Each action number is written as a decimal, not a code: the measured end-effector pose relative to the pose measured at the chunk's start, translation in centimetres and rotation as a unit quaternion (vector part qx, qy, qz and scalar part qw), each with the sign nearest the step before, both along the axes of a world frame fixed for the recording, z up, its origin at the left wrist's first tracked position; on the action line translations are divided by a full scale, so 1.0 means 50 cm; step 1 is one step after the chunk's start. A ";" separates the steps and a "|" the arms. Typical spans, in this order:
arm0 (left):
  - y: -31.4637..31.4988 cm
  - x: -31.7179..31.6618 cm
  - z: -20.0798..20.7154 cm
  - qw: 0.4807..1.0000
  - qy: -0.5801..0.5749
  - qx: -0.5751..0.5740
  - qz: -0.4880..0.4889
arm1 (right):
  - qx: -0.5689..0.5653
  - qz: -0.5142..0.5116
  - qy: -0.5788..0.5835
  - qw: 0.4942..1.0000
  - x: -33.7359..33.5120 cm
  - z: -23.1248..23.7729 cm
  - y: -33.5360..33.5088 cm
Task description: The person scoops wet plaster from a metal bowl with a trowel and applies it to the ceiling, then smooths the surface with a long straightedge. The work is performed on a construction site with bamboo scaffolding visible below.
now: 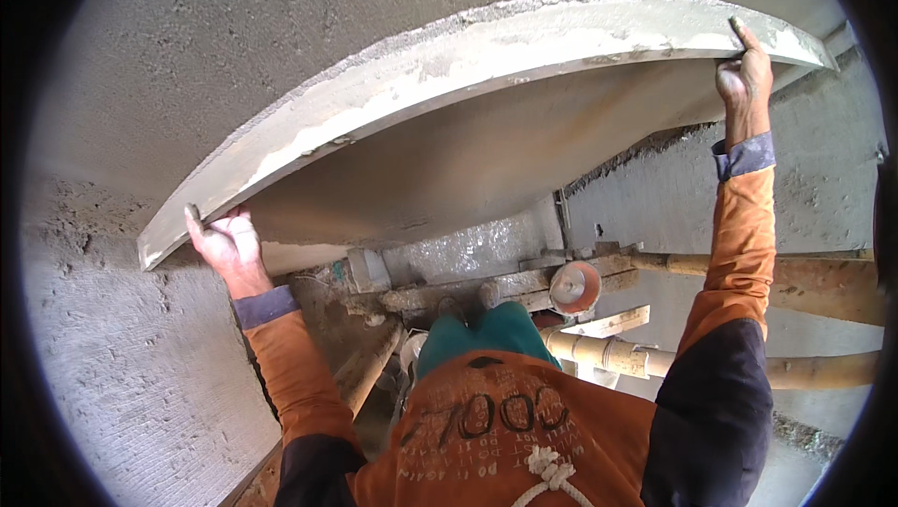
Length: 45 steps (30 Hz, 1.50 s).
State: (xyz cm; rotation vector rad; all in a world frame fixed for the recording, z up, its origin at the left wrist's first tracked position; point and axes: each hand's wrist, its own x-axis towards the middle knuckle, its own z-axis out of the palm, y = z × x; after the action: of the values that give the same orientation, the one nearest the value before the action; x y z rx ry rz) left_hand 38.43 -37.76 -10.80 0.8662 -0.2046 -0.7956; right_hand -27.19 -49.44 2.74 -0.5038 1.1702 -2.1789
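A long pale straightedge (505,44), bowed in this view and smeared with wet plaster, spans the grey plastered surface (234,49). Its far long edge lies along that surface, with a rough line of plaster there. My left hand (232,243) grips the bar near its left end, thumb up on the wide face. Close to the right end, my right hand (745,81) holds it the same way, with the thumb laid on the face. The other fingers of both hands curl under the near edge and are partly hidden. Both arms are stretched out.
Rough grey walls stand at left (140,367) and right (804,152). Below are bamboo poles (599,353), wooden planks (430,296) and a reddish bucket (574,287) with something pale in it. A knotted white rope (552,474) hangs at my chest.
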 end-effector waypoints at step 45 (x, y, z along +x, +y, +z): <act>-0.021 -0.062 0.064 0.998 0.000 0.053 -0.042 | 0.082 0.001 0.034 0.996 -0.146 -0.046 -0.043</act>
State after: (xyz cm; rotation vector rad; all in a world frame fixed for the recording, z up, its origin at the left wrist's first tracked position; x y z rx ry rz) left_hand 35.34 -38.82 -7.63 0.9618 -0.2020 -0.8913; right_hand -34.52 -51.59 0.46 -0.5115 1.3708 -2.0576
